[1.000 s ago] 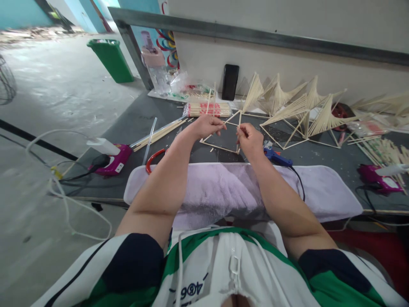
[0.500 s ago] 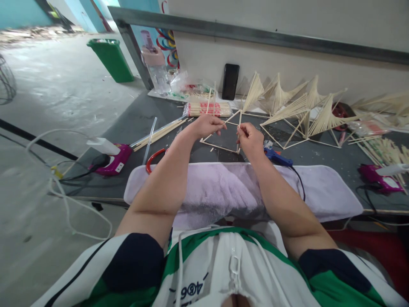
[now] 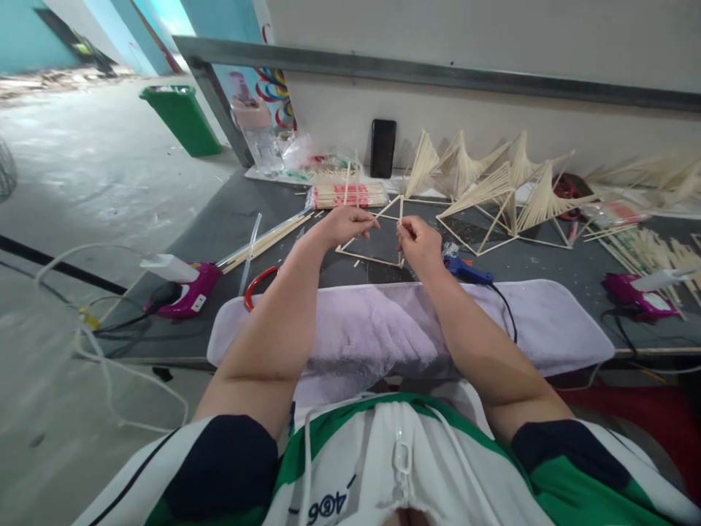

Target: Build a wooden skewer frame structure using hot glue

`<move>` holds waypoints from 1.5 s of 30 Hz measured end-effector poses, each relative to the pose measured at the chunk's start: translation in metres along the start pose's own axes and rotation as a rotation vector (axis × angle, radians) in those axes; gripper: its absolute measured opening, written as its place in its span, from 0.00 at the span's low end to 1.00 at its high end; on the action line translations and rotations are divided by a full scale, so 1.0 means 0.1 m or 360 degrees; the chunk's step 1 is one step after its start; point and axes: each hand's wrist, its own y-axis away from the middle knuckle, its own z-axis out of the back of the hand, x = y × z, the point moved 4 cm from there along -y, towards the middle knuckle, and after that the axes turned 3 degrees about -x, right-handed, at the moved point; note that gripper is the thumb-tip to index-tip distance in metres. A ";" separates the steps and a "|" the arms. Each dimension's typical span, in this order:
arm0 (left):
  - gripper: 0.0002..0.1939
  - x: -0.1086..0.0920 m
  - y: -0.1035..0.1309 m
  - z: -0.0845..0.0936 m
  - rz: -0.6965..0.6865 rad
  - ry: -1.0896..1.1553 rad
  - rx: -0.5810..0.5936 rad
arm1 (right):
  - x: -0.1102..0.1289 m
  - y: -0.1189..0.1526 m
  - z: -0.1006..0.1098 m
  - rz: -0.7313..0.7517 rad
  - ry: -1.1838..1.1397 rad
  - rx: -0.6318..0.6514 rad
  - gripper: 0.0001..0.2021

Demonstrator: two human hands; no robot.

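A frame of thin wooden sticks [image 3: 369,257] stands on the dark table in front of me, with some sticks rising from its base. My left hand [image 3: 350,223] pinches a slanted stick on the frame's left side. With its fingertips closed, my right hand [image 3: 417,237] holds an upright stick [image 3: 401,208] on the right side. The two slanted sticks come together at a point beyond my hands. My fingers hide part of the joints. A blue glue gun [image 3: 468,271] lies just right of my right hand.
Finished stick models [image 3: 515,197] stand at the back right. A packet of sticks [image 3: 347,195], a phone [image 3: 382,148] and a bottle [image 3: 256,131] are at the back. Pink power sockets [image 3: 191,291] sit left, near red-handled pliers or scissors [image 3: 257,285]. A lilac cloth [image 3: 372,321] covers the front edge.
The whole view has shifted slightly, so the scene sits a little lower and further left. Both hands keep their hold on the stick frame.
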 end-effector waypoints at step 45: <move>0.21 0.05 0.02 0.05 0.0078 -0.0043 0.0020 | -0.01 0.01 -0.10 0.0114 0.0005 0.0010 0.09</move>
